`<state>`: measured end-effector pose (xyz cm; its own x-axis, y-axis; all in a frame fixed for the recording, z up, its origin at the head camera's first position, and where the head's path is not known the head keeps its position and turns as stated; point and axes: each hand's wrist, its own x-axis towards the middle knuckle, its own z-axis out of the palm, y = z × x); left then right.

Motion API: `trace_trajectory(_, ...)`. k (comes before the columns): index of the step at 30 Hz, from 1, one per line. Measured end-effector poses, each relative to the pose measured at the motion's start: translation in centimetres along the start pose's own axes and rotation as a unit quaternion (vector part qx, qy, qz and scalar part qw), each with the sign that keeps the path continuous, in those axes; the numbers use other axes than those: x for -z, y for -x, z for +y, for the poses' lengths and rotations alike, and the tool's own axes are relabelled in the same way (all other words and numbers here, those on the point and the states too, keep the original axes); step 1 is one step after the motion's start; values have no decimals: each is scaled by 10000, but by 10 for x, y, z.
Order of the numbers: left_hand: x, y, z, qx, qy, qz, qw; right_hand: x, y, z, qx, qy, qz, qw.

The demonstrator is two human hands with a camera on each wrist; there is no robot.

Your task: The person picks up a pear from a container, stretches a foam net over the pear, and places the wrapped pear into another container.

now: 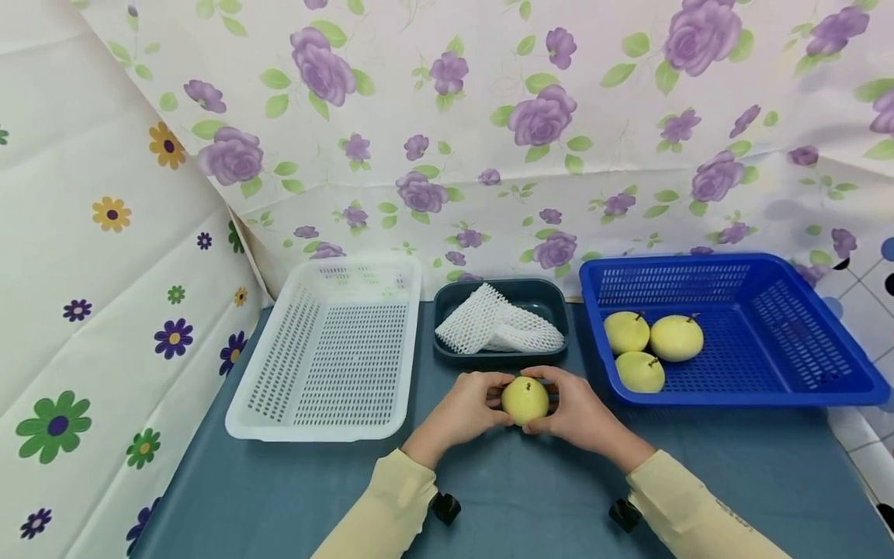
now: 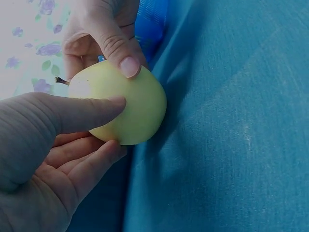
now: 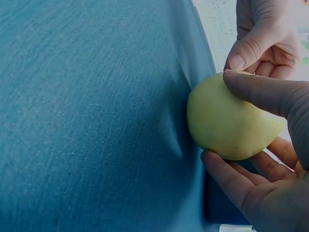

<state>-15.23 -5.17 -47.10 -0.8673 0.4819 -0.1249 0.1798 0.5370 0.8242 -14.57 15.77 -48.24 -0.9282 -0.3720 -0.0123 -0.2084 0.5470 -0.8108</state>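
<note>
Both hands grip one pale yellow pear (image 1: pixel 525 401) at the table's middle, its stem upward in the head view. My left hand (image 1: pixel 472 409) curls thumb and fingers round its left side; my right hand (image 1: pixel 578 410) does so on the right. In the left wrist view the left thumb lies across the pear (image 2: pixel 140 108), and the stem points left. From the right wrist, the right thumb rests on top of the pear (image 3: pixel 227 121) with fingers beneath. Just beyond the hands is a dark green tray (image 1: pixel 447 359) holding white foam net sleeves (image 1: pixel 475 322).
At left stands a white perforated basket (image 1: pixel 317 432). A blue basket (image 1: pixel 740 398) at right holds three yellow pears (image 1: pixel 676 338) in its left part. Blue-grey cloth covers the table (image 1: pixel 531 505); a floral sheet (image 1: pixel 447 155) hangs behind, another at left.
</note>
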Motion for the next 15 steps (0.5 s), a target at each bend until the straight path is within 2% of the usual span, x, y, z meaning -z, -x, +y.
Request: trace_trajectory(15, -2, -1, -6, 12, 54, 34, 10000, -1, -2, 5, 71, 38, -133, 9999)
